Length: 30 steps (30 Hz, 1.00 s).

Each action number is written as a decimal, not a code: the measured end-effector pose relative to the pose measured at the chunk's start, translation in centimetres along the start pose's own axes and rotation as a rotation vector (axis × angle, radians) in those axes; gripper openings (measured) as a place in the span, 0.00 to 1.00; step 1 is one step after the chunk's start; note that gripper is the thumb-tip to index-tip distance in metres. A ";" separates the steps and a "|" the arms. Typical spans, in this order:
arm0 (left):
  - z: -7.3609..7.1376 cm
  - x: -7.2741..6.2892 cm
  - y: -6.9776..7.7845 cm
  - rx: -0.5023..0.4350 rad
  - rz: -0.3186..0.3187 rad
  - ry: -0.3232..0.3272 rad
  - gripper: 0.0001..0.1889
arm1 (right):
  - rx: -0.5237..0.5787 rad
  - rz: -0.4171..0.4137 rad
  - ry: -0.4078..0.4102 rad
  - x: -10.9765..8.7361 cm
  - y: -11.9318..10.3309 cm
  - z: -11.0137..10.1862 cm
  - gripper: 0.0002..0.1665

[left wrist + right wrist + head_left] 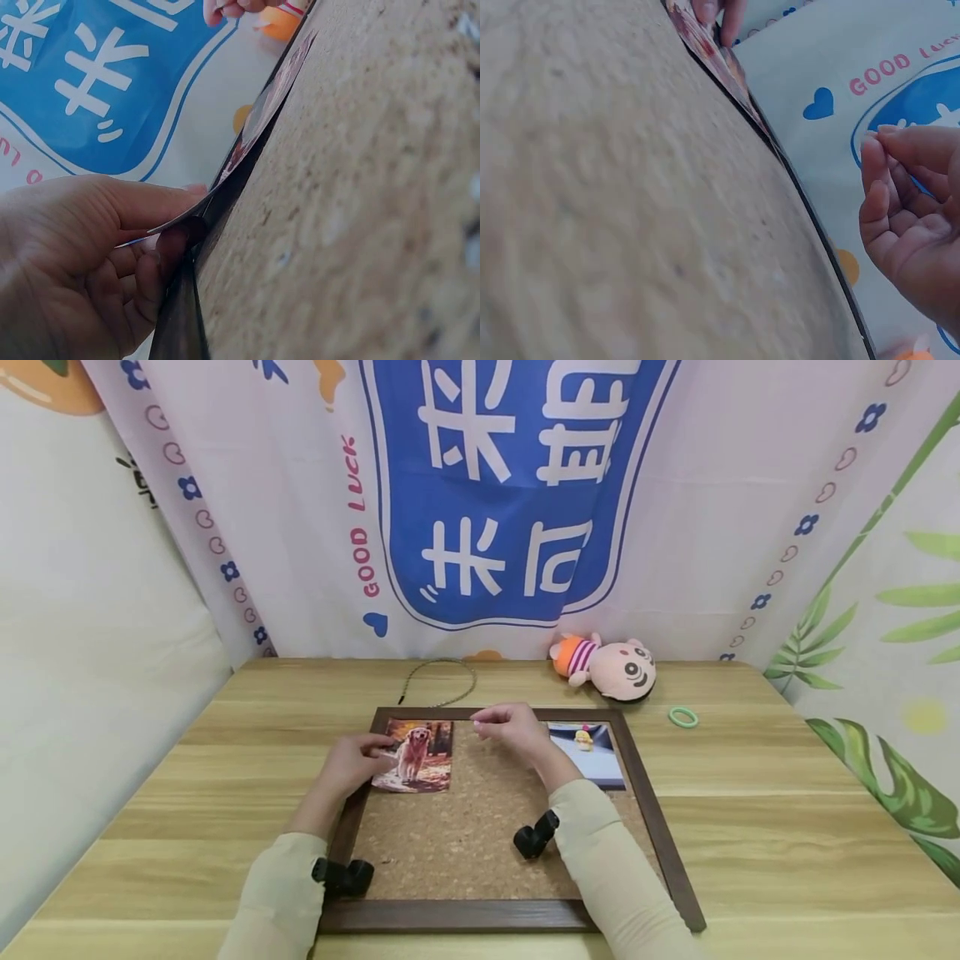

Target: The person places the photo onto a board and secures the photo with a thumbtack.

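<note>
My left hand (358, 765) pinches the left edge of a photo print (423, 760) of a golden dog among autumn leaves. In the left wrist view, the thumb lies on top of the print, fingers are beneath, and its edge bends up off the cork. The print lies at the upper left of a brown-framed cork board (465, 835). To its right, my right hand (517, 731) hovers over the board's upper part, thumb and fingertip pinched together on a small pale thing, too tiny to make out. A second print (596, 760) with a yellow duck lies at the upper right, partly behind the right wrist.
Behind the board lie a thin cord loop (474, 677) and a plush doll (603, 668). A green ring (682, 717) is on the wooden table (787, 827) to the right. A printed curtain (690, 527) hangs along the table's back edge.
</note>
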<state>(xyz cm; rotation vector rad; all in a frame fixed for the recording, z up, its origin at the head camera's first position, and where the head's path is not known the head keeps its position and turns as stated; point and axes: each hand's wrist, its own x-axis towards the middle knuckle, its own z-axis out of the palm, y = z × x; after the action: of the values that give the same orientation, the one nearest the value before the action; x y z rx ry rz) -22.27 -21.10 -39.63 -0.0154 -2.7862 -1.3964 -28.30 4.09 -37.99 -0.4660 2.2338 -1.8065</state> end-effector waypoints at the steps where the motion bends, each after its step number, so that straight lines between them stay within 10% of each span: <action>1: 0.0 0.0 0.0 0.004 0.007 -0.002 0.19 | -0.001 -0.005 -0.003 0.1 0.1 0.3 0.15; 24: 0.2 0.0 0.4 0.246 0.083 -0.003 0.19 | -0.117 -0.169 -0.076 0.8 2.1 4.4 0.08; 30: 0.4 0.2 0.2 0.359 0.247 -0.019 0.20 | -0.099 -0.174 -0.073 -0.4 0.7 4.4 0.09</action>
<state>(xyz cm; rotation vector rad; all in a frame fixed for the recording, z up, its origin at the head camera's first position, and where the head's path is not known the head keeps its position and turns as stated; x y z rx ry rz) -22.45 -20.64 -39.69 -0.3521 -2.8829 -0.8371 -26.32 0.41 -39.59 -0.7548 2.3031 -1.7334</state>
